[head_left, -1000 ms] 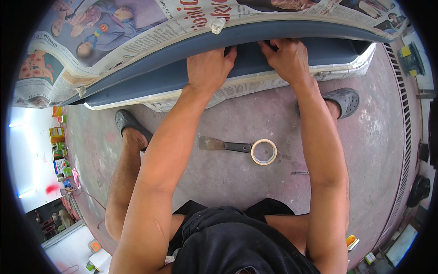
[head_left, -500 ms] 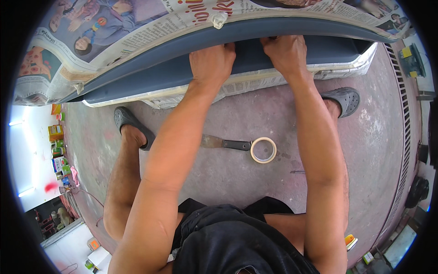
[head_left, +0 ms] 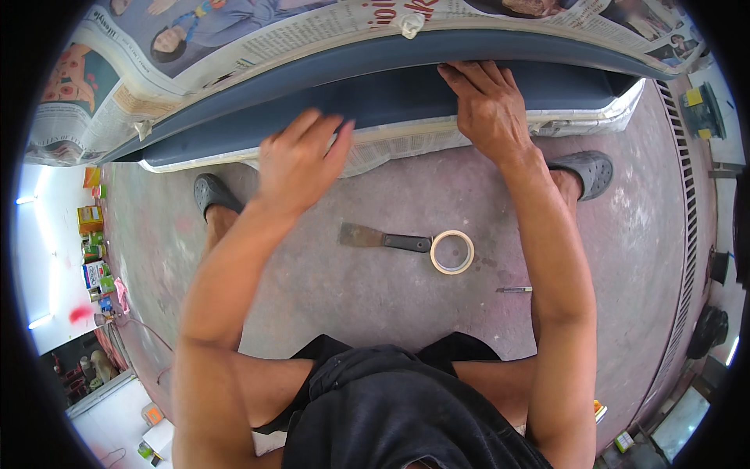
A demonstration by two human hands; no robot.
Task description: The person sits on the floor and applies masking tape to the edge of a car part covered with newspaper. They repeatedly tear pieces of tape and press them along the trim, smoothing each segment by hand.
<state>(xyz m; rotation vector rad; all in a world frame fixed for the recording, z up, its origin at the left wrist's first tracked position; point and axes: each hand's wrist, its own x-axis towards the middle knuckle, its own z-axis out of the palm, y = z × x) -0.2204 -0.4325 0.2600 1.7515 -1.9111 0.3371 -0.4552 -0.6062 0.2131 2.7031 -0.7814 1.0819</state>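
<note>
A long dark blue-grey panel (head_left: 367, 92), curved by the lens, spans the far side under newspaper masking (head_left: 305, 35). A second strip of newspaper (head_left: 398, 141) edges its near side. My right hand (head_left: 496, 117) rests against the panel's inner lip with fingers stretched out, fingertips at the gap. Apart from the panel, my left hand (head_left: 301, 164) hovers over its near edge, slightly blurred, thumb and fingers apart and nothing seen in it. On the floor between my feet lie a scraper (head_left: 387, 239) with a black handle and a roll of masking tape (head_left: 452, 252), touching end to end.
A small cutter knife (head_left: 514, 290) lies on the concrete floor (head_left: 375, 305) near my right leg. Several paint cans (head_left: 92, 250) line the left wall. A slotted drain grate (head_left: 687, 211) runs along the right. My feet in grey clogs (head_left: 591, 173) stand near the panel.
My left hand has come off the panel's lip and moved left and nearer to me. My right hand stays at the lip, its fingers now straighter.
</note>
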